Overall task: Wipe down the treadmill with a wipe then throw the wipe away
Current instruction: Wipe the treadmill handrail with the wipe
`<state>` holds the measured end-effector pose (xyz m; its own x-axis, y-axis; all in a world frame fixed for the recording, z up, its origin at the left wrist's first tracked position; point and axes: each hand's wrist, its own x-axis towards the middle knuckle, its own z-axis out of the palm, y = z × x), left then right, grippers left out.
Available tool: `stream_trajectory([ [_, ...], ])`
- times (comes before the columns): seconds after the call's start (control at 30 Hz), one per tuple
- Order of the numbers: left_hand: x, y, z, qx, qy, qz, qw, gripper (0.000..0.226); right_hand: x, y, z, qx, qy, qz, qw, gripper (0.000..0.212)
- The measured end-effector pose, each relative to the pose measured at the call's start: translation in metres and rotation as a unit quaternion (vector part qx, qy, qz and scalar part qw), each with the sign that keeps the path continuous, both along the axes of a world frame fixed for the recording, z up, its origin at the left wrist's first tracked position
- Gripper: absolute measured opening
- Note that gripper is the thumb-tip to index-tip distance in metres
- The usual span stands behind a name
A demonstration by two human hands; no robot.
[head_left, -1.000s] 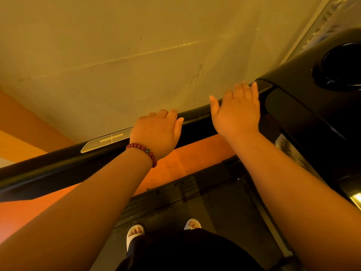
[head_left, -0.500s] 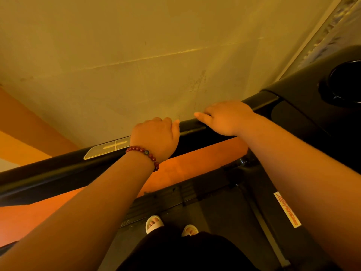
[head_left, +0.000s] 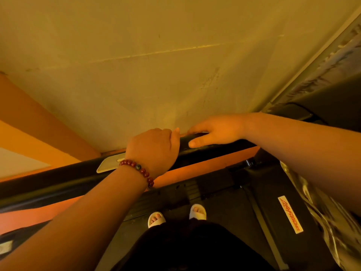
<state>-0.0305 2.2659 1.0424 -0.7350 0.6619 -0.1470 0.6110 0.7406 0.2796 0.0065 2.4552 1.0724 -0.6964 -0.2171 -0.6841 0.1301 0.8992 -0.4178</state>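
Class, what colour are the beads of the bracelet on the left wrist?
Bracelet: dark red, one grey bead; head view.

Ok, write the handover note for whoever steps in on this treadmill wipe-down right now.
Left hand: grips the rail, beside its silver plate.
Right hand: wraps the same rail farther along, thumb on the near side, fingers over the far side.
Wipe: not in view; it may be under a palm, cannot tell.
Done: cannot tell how much has been wiped.
Left: wipe the rail and the rest of the treadmill, then throw the wipe away; no bin in view.
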Motion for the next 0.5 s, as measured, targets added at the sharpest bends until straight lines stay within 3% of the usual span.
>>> stream_trajectory([
  [0.17, 0.0, 0.002, 0.002, 0.006, -0.011, 0.022, 1.0, 0.043, -0.015, 0.005, -0.012, -0.048, -0.016, 0.056, 0.997, 0.097],
  [0.23, 0.0, 0.002, 0.003, 0.005, -0.011, 0.031, 0.999, 0.04, -0.021, 0.016, -0.018, -0.062, -0.039, 0.092, 0.993, 0.102],
  [0.37, -0.002, 0.008, 0.004, 0.012, -0.018, 0.038, 0.999, 0.039, -0.034, 0.025, -0.022, -0.039, -0.105, 0.094, 0.989, 0.092],
  [0.43, -0.004, 0.013, 0.003, -0.006, -0.038, 0.041, 0.998, 0.039, -0.039, 0.012, -0.029, -0.101, -0.093, 0.1, 0.985, 0.08],
  [0.5, -0.003, 0.014, 0.003, -0.022, -0.029, 0.07, 0.997, 0.039, -0.043, 0.003, -0.038, -0.163, -0.093, 0.097, 0.977, 0.053],
])
